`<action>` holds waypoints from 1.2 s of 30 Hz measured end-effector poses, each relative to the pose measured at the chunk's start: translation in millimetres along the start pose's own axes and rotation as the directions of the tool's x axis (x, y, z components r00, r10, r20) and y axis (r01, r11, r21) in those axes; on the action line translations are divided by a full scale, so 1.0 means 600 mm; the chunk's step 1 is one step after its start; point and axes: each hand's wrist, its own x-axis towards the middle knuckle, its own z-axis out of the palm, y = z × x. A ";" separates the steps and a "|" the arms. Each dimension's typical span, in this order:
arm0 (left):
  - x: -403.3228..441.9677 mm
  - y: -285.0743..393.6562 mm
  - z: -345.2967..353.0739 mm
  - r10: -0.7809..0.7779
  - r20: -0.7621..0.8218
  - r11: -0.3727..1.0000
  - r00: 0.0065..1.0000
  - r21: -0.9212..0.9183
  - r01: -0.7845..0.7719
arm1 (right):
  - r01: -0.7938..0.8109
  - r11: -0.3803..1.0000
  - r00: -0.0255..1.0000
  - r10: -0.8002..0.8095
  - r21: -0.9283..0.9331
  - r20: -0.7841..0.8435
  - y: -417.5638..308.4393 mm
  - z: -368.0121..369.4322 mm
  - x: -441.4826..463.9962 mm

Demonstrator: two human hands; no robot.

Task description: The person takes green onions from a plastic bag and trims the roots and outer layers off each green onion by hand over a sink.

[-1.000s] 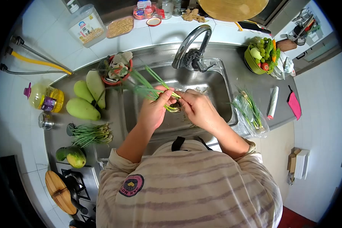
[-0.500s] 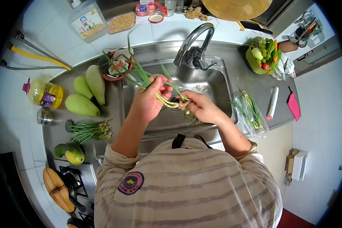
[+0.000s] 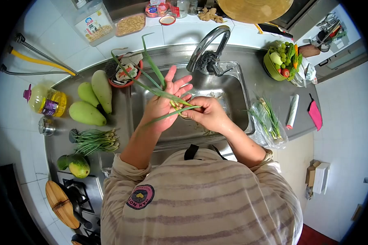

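Note:
Over the metal sink (image 3: 151,143), my left hand (image 3: 165,100) has its fingers spread, and several green onions (image 3: 153,69) lie across its palm. My right hand (image 3: 208,113) is closed with thumb and fingers pinched on the end of a green onion leaf or stalk, close beside the left palm. The onions' root ends are partly hidden between the hands. Bits of peel lie in the sink bottom below. The faucet (image 3: 208,45) arches behind the hands.
Left counter: green onion bunch (image 3: 96,141), pale gourds (image 3: 86,113), oil bottle (image 3: 53,103), red bowl of scraps (image 3: 124,83). Right: bagged green onions (image 3: 270,122), a plastic roll (image 3: 292,112), pink cloth item (image 3: 315,113), and a green basket of produce (image 3: 274,69).
My left hand has opened from its grip, fingers now spread under the onions. My right hand's pinch has moved from the root ends to a stalk, which now slants down leftward over the left wrist.

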 end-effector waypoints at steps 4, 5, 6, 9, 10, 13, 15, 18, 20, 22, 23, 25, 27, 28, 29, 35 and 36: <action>0.001 0.000 -0.008 -0.006 0.034 0.996 0.999 -0.092 0.009 | 0.022 0.988 0.996 -0.008 0.154 -0.094 0.020 -0.001 0.004; -0.003 0.002 -0.005 -0.004 0.035 0.996 0.999 -0.092 0.007 | 0.065 0.967 0.981 -0.017 0.246 -0.194 0.021 0.000 0.004; -0.010 0.005 0.000 -0.061 -0.028 0.992 0.998 -0.114 0.058 | 0.121 0.961 0.975 -0.067 0.249 -0.212 0.022 0.000 0.004; -0.020 -0.002 -0.016 -0.090 -0.142 0.986 0.986 -0.150 0.068 | 0.104 0.908 0.943 0.040 0.406 -0.330 0.025 -0.019 0.002; -0.022 -0.001 -0.025 -0.058 -0.201 0.987 0.978 -0.159 0.026 | 0.061 0.886 0.955 0.083 0.460 -0.286 0.016 -0.030 0.002; -0.021 0.015 -0.036 -0.100 -0.144 0.994 0.985 -0.055 0.093 | 0.033 0.878 0.990 0.039 0.478 -0.139 0.007 -0.040 0.002; -0.018 0.021 -0.011 -0.112 -0.206 0.994 0.972 -0.037 0.107 | 0.013 0.880 0.995 0.035 0.474 -0.091 0.010 -0.039 -0.001; -0.012 0.027 0.008 -0.040 -0.129 0.999 0.991 0.001 0.041 | -0.061 0.881 0.998 0.048 0.469 0.040 -0.003 -0.032 -0.010; -0.009 0.025 0.014 -0.010 -0.093 0.999 0.996 0.039 0.013 | -0.051 0.897 0.998 0.036 0.439 0.042 -0.004 -0.027 -0.012; -0.010 0.024 0.009 0.002 -0.072 0.998 0.997 0.063 0.003 | -0.063 0.901 0.998 0.057 0.430 0.027 -0.006 -0.028 -0.013; -0.011 0.022 0.008 0.012 -0.054 0.996 0.998 0.085 -0.008 | -0.061 0.901 0.998 0.057 0.430 0.022 -0.010 -0.028 -0.012; -0.014 0.020 0.013 0.027 -0.055 0.992 0.998 0.123 -0.020 | 0.103 0.914 0.986 -0.041 0.394 -0.161 -0.021 -0.020 -0.008; -0.019 0.017 0.021 0.045 -0.057 0.986 0.997 0.161 -0.035 | 0.112 0.946 0.981 -0.057 0.305 -0.183 -0.023 -0.018 -0.009; -0.021 0.014 0.026 0.083 -0.091 0.973 0.992 0.222 -0.061 | 0.119 0.970 0.977 -0.077 0.214 -0.198 -0.025 -0.017 -0.009; -0.022 0.014 0.030 0.124 -0.121 0.955 0.985 0.284 -0.085 | 0.121 0.969 0.977 -0.077 0.214 -0.200 -0.030 -0.015 -0.009; -0.033 0.012 0.056 0.351 -0.134 0.730 0.927 0.658 -0.182 | 0.259 0.940 0.893 -0.320 -0.220 -0.316 -0.048 -0.006 -0.006; -0.032 0.010 0.055 0.383 -0.129 0.668 0.915 0.723 -0.178 | 0.272 0.926 0.881 -0.348 -0.261 -0.319 -0.049 -0.005 -0.005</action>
